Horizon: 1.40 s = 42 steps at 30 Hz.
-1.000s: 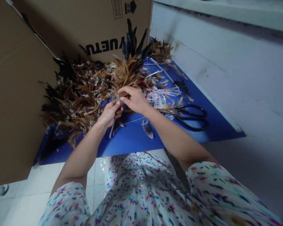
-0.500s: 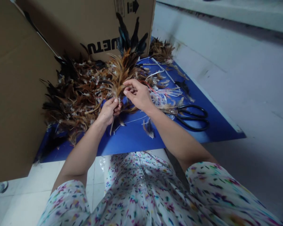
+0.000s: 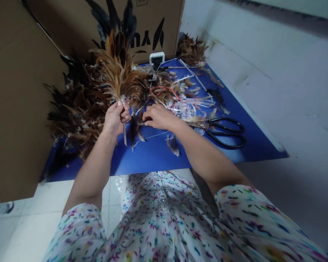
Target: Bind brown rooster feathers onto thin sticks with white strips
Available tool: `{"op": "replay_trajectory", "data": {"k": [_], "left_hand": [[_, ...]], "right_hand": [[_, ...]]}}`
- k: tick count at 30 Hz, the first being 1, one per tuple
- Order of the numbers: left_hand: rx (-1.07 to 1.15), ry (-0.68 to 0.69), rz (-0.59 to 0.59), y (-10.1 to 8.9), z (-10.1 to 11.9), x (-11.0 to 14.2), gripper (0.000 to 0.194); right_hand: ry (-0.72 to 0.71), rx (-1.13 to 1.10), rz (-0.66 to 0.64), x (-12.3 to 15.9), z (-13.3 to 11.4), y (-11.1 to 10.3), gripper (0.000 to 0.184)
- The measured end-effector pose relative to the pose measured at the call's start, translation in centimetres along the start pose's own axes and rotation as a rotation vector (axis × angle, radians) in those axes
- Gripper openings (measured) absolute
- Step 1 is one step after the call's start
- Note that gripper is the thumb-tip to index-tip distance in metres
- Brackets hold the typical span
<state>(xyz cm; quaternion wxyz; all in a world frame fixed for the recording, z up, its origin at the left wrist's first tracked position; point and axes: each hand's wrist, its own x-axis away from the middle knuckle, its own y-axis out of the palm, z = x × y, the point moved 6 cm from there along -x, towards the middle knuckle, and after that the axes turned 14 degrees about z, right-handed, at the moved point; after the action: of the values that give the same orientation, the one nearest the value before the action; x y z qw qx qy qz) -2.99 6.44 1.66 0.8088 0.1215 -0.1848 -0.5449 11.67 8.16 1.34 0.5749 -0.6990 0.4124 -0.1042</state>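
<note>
Feather bundle: brown plumes topped with long dark ones, upright in the left hand above the near part of the table; compared with a second ago it has moved left, and its dark tips now stand before a different stretch of the box lettering.
Left hand: thumb and fingers clamped on the bundle's pale bound base; a thin stick protrudes below the fist. Grip kept throughout.
Right hand: was at the binding 1.0 s ago, beside the plumes at 0.5 s; now apart from the bundle, low over the table, near small loose feathers. Thumb and fingertips close together; cannot tell whether anything is pinched.
White-framed object: at the foot of the cardboard box, now visible; hidden behind the bundle earlier.
Scissors: black-handled, lying right of the right hand, same place on the blue table.
Cord: white loops and red strands beyond the right hand, more exposed now.
Feather heap: left of the bundle, no clear change.
</note>
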Motion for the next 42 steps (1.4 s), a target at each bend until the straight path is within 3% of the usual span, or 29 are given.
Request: {"op": "replay_trajectory", "data": {"k": [5, 9, 14, 16, 19, 25, 30, 42], "left_hand": [[0.029, -0.042, 0.018, -0.2, -0.2, -0.2, 0.017], [0.036, -0.069, 0.015, -0.2, -0.4, -0.3, 0.017], [0.039, -0.096, 0.021, -0.2, -0.6, -0.2, 0.016], [0.038, -0.106, 0.013, -0.1, -0.7, -0.2, 0.017], [0.034, -0.108, -0.013, 0.0, -0.8, -0.1, 0.019], [0.016, -0.097, -0.043, 0.1, -1.1, -0.3, 0.019], [-0.015, -0.112, -0.065, 0.3, -1.4, 0.0, 0.016], [-0.06, -0.107, -0.181, 1.4, -2.3, 1.2, 0.021]], "right_hand": [[-0.015, 0.095, -0.061, 0.0, -0.2, 1.1, 0.012], [-0.008, -0.022, -0.009, -0.1, 0.0, 0.7, 0.015], [0.141, -0.446, 0.203, -0.4, 1.3, -1.5, 0.005], [0.165, -0.653, 0.264, -0.5, 1.6, -2.1, 0.011], [0.169, -0.936, 0.288, -0.5, 1.3, -2.7, 0.02], [0.363, -1.321, 0.236, -0.1, 0.7, -2.6, 0.02], [0.355, -1.399, 0.317, -0.3, 0.8, -2.5, 0.034], [0.519, -1.444, 0.329, -0.6, 0.4, -0.5, 0.037]]}}
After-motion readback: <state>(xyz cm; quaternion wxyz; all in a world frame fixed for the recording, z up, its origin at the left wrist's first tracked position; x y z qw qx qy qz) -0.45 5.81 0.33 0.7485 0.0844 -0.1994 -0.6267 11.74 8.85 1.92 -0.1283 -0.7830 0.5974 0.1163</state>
